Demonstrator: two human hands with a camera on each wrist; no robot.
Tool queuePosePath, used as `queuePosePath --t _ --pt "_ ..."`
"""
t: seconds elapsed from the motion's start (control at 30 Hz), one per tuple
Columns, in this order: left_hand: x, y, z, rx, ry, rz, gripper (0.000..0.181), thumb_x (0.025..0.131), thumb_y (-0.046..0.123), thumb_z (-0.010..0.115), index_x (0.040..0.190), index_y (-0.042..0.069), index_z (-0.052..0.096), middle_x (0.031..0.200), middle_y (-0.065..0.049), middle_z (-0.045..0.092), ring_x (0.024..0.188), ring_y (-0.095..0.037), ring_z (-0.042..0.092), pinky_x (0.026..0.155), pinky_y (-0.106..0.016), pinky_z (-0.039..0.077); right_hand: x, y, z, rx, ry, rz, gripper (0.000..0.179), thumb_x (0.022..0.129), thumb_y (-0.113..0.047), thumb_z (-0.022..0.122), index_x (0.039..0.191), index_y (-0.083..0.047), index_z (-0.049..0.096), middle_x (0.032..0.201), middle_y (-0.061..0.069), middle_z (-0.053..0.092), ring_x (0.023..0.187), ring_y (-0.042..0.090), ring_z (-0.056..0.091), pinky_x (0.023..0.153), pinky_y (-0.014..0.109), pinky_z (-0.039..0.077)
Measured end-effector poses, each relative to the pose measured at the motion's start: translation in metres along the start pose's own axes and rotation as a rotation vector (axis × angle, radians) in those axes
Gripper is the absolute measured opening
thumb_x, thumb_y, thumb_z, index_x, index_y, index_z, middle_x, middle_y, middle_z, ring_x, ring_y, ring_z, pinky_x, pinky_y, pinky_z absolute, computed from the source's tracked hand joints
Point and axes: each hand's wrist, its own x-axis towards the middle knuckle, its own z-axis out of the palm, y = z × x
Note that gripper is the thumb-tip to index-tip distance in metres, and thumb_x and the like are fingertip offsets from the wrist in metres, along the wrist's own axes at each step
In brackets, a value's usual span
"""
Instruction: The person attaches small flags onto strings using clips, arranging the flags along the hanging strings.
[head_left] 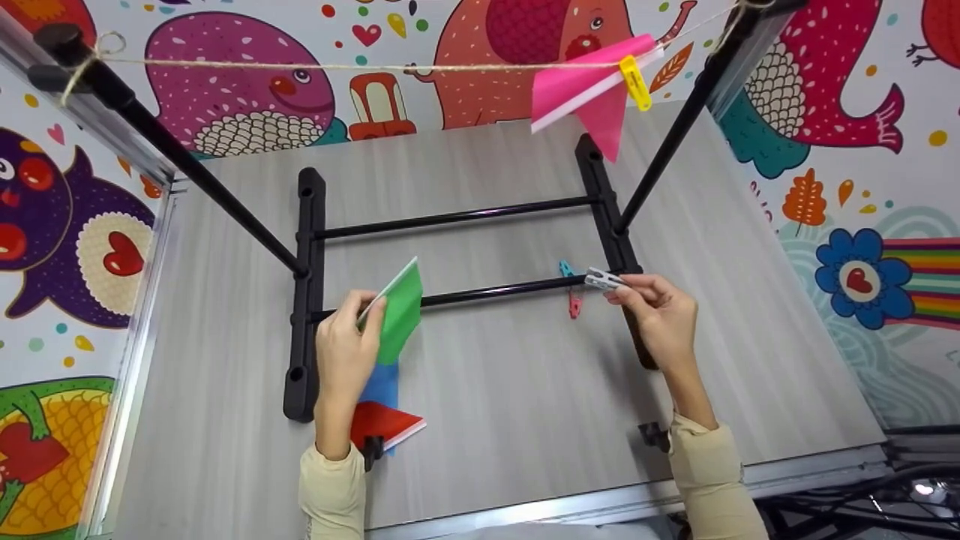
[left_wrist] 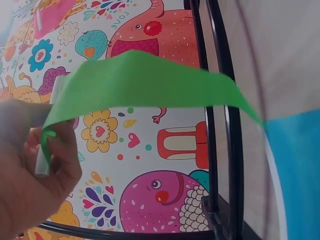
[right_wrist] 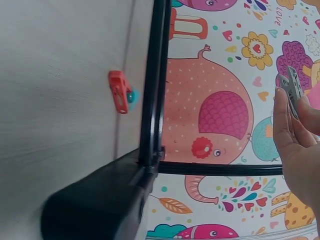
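My left hand (head_left: 349, 349) pinches a green pennant (head_left: 401, 311) by its white-edged top, above the left part of the black frame. In the left wrist view the green cloth (left_wrist: 145, 82) droops away from the fingers. My right hand (head_left: 664, 311) holds a grey clothespin (head_left: 602, 279) between thumb and fingers, near the frame's right foot. Overhead, a pink pennant (head_left: 577, 82) hangs on the string (head_left: 337, 66), with a yellow clothespin (head_left: 635, 82) on it. Beneath the left hand lie a red pennant (head_left: 386, 424) and a blue pennant (head_left: 384, 386), partly covered.
A blue clothespin (head_left: 566, 268) and a red clothespin (head_left: 574, 304) lie by the front crossbar (head_left: 495, 291). Black uprights (head_left: 202, 176) carry the string on both sides. Cartoon-printed walls surround the grey table (head_left: 487, 405).
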Motion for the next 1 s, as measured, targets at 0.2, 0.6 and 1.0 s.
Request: queuePosePath --t 0.2,0.6,1.0 --pt "0.007 0.003 -0.003 -0.005 0.033 0.044 0.007 0.09 0.011 0.067 0.089 0.005 0.069 0.08 -0.007 0.07 0.066 -0.021 0.063 0.06 -0.04 0.048 0.006 0.01 -0.007 -0.007 0.022 -0.019 0.011 0.083 0.012 0.065 0.093 0.015 0.066 0.077 0.026 0.067 0.067 0.016 0.07 0.053 0.014 0.046" --pt "0.027 0.018 -0.011 -0.008 0.044 0.139 0.012 0.091 0.006 0.063 0.097 0.002 0.073 0.088 -0.006 0.065 0.07 -0.018 0.057 0.059 -0.029 0.041 0.016 -0.003 -0.008 0.044 0.004 -0.081 0.011 0.083 0.009 0.067 0.094 0.013 0.067 0.077 0.026 0.068 0.069 0.021 0.07 0.056 0.017 0.05" --pt "0.044 0.029 -0.011 -0.056 0.095 0.211 0.007 0.087 0.003 0.068 0.093 0.003 0.073 0.085 -0.006 0.064 0.078 -0.022 0.054 0.066 -0.028 0.041 0.029 -0.023 -0.006 0.043 0.02 -0.154 0.011 0.082 0.011 0.067 0.093 0.013 0.068 0.079 0.026 0.068 0.069 0.02 0.07 0.054 0.015 0.047"
